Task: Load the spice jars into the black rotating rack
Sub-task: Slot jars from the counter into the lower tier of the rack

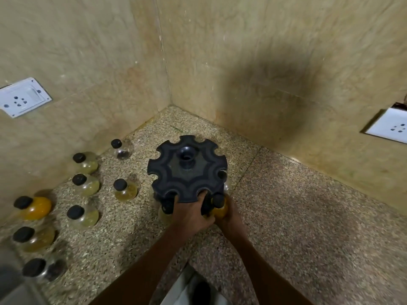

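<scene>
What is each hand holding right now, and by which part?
The left hand grips the black rotating rack at its near edge. The right hand holds an orange-filled spice jar around its body, beside the rack.

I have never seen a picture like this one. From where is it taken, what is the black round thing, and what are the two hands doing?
There is one picture, from a camera worn on the person's head, looking down at a speckled stone counter in a wall corner. The black round thing is the rotating rack, notched around its edge to hold jars. The left hand grips the rack's near edge. The right hand holds an orange-filled jar with a black cap beside the rack. Nine more jars stand on the counter at the left, for example a yellow jar.
</scene>
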